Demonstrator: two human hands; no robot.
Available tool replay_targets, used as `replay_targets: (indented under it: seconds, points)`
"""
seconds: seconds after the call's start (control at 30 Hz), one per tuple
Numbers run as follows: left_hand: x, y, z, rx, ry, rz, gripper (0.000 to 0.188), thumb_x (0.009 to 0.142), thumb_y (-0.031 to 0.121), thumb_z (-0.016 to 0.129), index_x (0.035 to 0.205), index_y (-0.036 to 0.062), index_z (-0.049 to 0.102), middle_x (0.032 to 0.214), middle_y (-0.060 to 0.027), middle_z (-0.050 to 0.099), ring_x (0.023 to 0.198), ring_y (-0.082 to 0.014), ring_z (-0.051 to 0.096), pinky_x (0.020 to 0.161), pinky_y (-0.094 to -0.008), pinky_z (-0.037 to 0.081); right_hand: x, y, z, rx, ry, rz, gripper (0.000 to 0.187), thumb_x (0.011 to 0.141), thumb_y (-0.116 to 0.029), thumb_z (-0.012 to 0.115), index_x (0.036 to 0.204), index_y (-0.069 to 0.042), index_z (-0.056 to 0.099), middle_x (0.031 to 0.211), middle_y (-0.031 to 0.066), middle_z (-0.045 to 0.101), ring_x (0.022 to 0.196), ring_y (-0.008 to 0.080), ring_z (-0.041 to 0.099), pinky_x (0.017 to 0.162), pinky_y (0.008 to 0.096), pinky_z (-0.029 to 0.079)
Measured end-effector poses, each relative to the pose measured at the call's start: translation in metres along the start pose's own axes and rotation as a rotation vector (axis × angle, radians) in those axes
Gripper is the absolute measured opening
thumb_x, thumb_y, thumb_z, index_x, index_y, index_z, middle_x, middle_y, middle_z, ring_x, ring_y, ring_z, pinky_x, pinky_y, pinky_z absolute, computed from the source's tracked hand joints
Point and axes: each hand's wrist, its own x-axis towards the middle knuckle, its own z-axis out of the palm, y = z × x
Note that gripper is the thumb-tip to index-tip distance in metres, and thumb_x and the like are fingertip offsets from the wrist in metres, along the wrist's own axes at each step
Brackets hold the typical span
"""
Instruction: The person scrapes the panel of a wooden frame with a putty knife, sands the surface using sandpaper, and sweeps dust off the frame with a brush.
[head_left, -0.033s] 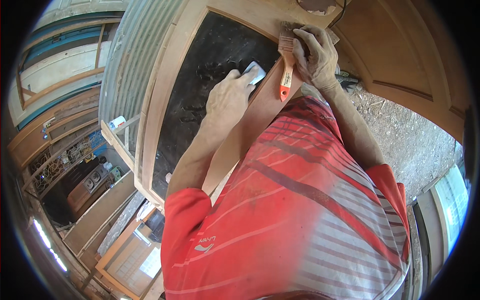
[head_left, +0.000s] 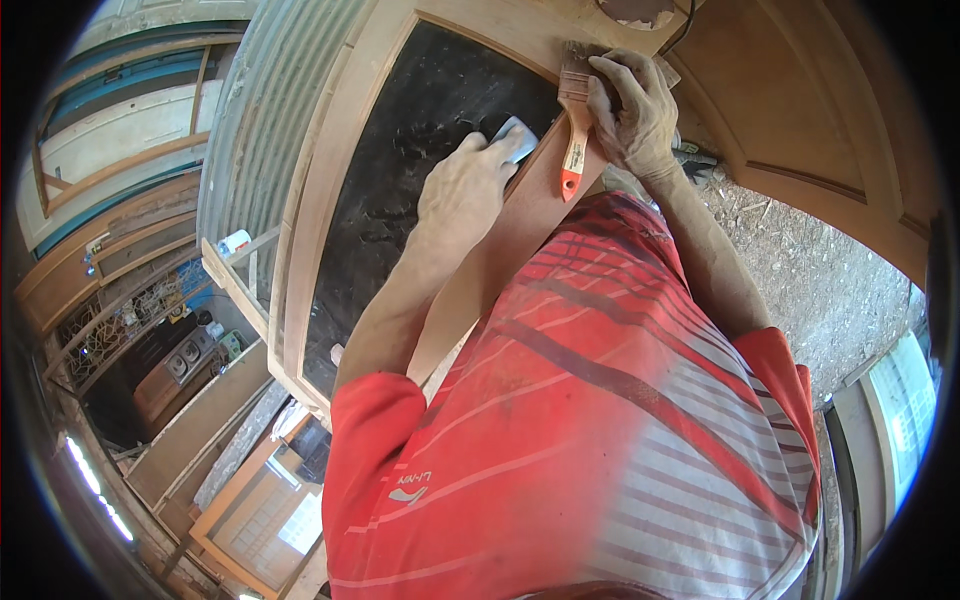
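Observation:
A wooden frame (head_left: 303, 260) surrounds a dark, dusty panel (head_left: 460, 85) in front of me. Over that panel, my left hand (head_left: 462, 195) is closed on a pale blue-white flat piece (head_left: 515, 138), whose exact kind I cannot make out. The piece lies close to the frame's right-hand rail (head_left: 535, 195). At the far end of this rail, my right hand (head_left: 638, 115) has its fingers curled beside a paintbrush (head_left: 576, 125), thumb against the ferrule. The brush's orange-tipped handle points toward me, with its bristles away. My right fingertips are partly hidden.
Corrugated sheeting (head_left: 270, 120) stands left of the frame, near a small white container (head_left: 234, 243). A panelled wooden door (head_left: 810, 90) rises at the right above littered ground (head_left: 790, 270). Stacked boards (head_left: 120, 170) and a framed panel (head_left: 255, 510) are at the left.
My left hand and the pale piece have shifted slightly to the right, and the piece is tilted a little differently. My right hand and the paintbrush are almost unmoved.

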Motion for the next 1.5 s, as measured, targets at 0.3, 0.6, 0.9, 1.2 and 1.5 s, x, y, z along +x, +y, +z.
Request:
replay_targets:
  seconds: [0.3,0.6,0.9,1.2,1.5]
  points:
    - [-0.005,-0.006,0.006,-0.094,-0.023,-0.044,0.042,0.101,0.021,0.065,0.142,0.0104,0.066,0.101,-0.0220,0.066,0.094,-0.0438,0.067,0.085,-0.0518,0.054,-0.001,0.003,0.002,-0.009,0.009,-0.012,0.028,0.085,-0.016,0.077,0.113,-0.010,0.075,0.113,0.0069,0.070,0.100,0.0302,0.069,0.083,0.0422,0.057]
    - [-0.009,0.000,0.013,-0.118,-0.010,-0.123,0.040,0.103,0.023,0.064,0.142,0.0115,0.066,0.100,-0.0232,0.066,0.096,-0.0451,0.067,0.085,-0.0528,0.054,0.000,0.006,0.002,-0.025,-0.003,-0.029,0.028,0.087,-0.015,0.076,0.114,-0.010,0.075,0.113,0.0073,0.070,0.101,0.0301,0.069,0.084,0.0421,0.057]
    - [-0.011,0.009,0.014,-0.074,0.002,-0.146,0.040,0.103,0.023,0.064,0.141,0.0111,0.064,0.102,-0.0241,0.066,0.095,-0.0456,0.068,0.084,-0.0545,0.055,0.000,0.003,-0.001,-0.016,-0.011,-0.027,0.026,0.088,-0.016,0.076,0.113,-0.010,0.075,0.112,0.0082,0.070,0.100,0.0310,0.069,0.084,0.0424,0.057]
    - [0.024,0.013,0.007,-0.061,0.034,-0.010,0.040,0.103,0.022,0.063,0.142,0.0141,0.064,0.103,-0.0213,0.066,0.095,-0.0437,0.070,0.082,-0.0528,0.057,0.000,0.002,0.000,-0.002,-0.027,-0.007,0.026,0.088,-0.017,0.075,0.113,-0.010,0.075,0.114,0.0084,0.070,0.102,0.0307,0.069,0.085,0.0424,0.057]
    - [0.027,0.010,0.003,0.016,0.060,0.051,0.039,0.103,0.021,0.064,0.142,0.0195,0.065,0.105,-0.0173,0.066,0.093,-0.0405,0.070,0.081,-0.0512,0.057,0.000,0.002,0.001,0.010,-0.032,0.001,0.026,0.088,-0.017,0.075,0.114,-0.010,0.074,0.114,0.0082,0.070,0.103,0.0299,0.069,0.086,0.0419,0.056]
